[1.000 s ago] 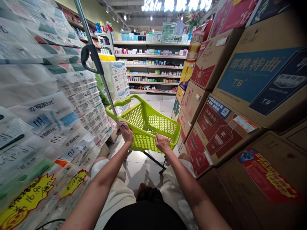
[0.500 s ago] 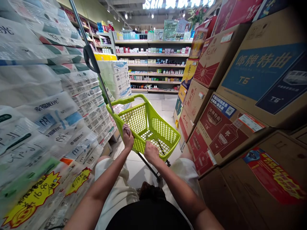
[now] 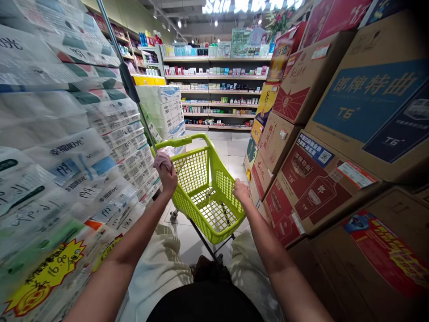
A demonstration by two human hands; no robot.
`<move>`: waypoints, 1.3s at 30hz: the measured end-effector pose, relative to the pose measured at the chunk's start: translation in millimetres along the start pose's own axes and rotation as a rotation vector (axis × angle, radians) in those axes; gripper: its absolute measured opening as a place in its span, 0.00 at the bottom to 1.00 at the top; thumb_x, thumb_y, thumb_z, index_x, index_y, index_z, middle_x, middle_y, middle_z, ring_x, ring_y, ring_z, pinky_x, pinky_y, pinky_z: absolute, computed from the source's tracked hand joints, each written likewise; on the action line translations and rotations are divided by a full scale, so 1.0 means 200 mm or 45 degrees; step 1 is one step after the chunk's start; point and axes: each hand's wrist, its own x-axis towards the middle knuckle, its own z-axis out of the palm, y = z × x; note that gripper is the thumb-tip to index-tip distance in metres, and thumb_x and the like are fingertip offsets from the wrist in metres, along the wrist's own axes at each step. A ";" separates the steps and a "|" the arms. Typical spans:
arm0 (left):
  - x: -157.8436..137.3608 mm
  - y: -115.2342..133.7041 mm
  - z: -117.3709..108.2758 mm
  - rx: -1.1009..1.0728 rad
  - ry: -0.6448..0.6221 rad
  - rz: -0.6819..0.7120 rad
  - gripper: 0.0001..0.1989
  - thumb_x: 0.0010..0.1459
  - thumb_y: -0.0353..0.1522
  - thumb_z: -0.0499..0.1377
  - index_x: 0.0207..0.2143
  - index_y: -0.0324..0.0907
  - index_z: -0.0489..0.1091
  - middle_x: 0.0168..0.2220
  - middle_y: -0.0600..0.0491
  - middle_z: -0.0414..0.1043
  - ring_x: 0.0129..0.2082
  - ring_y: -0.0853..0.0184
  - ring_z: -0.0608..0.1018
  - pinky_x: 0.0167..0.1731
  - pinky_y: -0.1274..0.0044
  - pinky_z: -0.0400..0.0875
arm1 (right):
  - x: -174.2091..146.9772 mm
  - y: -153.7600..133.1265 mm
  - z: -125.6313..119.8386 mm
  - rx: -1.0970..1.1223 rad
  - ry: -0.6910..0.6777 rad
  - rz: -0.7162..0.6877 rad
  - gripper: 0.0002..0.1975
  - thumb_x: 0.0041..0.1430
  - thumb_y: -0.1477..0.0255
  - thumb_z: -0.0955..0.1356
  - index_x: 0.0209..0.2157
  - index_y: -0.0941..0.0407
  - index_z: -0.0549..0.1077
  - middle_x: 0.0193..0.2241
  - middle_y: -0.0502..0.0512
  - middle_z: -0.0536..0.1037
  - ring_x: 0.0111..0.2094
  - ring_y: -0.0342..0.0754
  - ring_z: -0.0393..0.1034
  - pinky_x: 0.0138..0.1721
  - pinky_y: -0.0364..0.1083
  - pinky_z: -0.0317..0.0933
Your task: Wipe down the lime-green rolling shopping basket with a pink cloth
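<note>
A lime-green shopping cart (image 3: 201,231) stands between my knees, its lattice basket tilted toward me with nothing lying in it. My left hand (image 3: 167,180) is closed around a crumpled pink cloth (image 3: 162,159) at the basket's left rim, near the corner by the handle. On the opposite side, my right hand (image 3: 241,191) has its fingers curled over the right rim of the basket. A thin metal pole (image 3: 145,118) with a dark grip rises from the cart's left corner. Below the basket, dark frame legs and a wheel (image 3: 174,214) show.
Plastic-wrapped paper packs (image 3: 80,179) with handwritten prices are piled close on my left. Stacked cardboard cartons (image 3: 321,183) line the right side. Ahead, pale floor tiles (image 3: 219,147) lead to shelves (image 3: 214,77) of small boxed and bottled goods.
My right hand has moved from the near rim to the right rim. My left hand, with the cloth, has shifted up and left along its side. The basket has turned slightly.
</note>
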 end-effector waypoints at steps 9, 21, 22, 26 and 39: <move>0.28 -0.01 0.18 0.419 -0.480 -0.066 0.24 0.53 0.19 0.55 0.54 0.32 0.68 0.64 0.26 0.60 0.64 0.40 0.66 0.60 0.51 0.65 | -0.17 -0.06 0.07 0.031 0.077 0.012 0.20 0.64 0.81 0.60 0.56 0.61 0.67 0.43 0.69 0.82 0.45 0.55 0.79 0.42 0.47 0.64; 0.40 0.14 0.44 0.684 -0.553 0.020 0.18 0.58 0.22 0.54 0.51 0.33 0.70 0.52 0.30 0.70 0.54 0.45 0.72 0.56 0.55 0.67 | -0.24 -0.10 0.04 0.036 0.068 0.052 0.17 0.65 0.82 0.60 0.54 0.60 0.68 0.41 0.66 0.83 0.44 0.53 0.81 0.41 0.44 0.66; 0.38 0.17 0.48 0.707 -0.600 0.063 0.20 0.58 0.21 0.53 0.53 0.34 0.69 0.53 0.31 0.70 0.54 0.47 0.73 0.56 0.57 0.67 | -0.25 -0.10 0.04 0.035 0.068 0.068 0.16 0.65 0.82 0.61 0.53 0.60 0.68 0.41 0.66 0.83 0.44 0.52 0.81 0.41 0.44 0.66; 0.34 0.32 0.69 0.669 -0.710 0.233 0.24 0.58 0.16 0.50 0.55 0.35 0.69 0.53 0.34 0.72 0.54 0.51 0.74 0.54 0.63 0.69 | -0.30 -0.14 0.07 0.031 0.101 0.100 0.15 0.65 0.82 0.63 0.52 0.59 0.67 0.39 0.64 0.83 0.43 0.51 0.82 0.42 0.44 0.67; 0.37 0.18 0.85 0.377 -0.818 0.860 0.31 0.56 0.14 0.49 0.58 0.44 0.70 0.65 0.44 0.68 0.63 0.52 0.71 0.58 0.56 0.72 | -0.41 -0.19 0.08 -0.048 0.127 0.228 0.19 0.65 0.84 0.60 0.55 0.57 0.67 0.38 0.61 0.83 0.40 0.51 0.83 0.36 0.42 0.68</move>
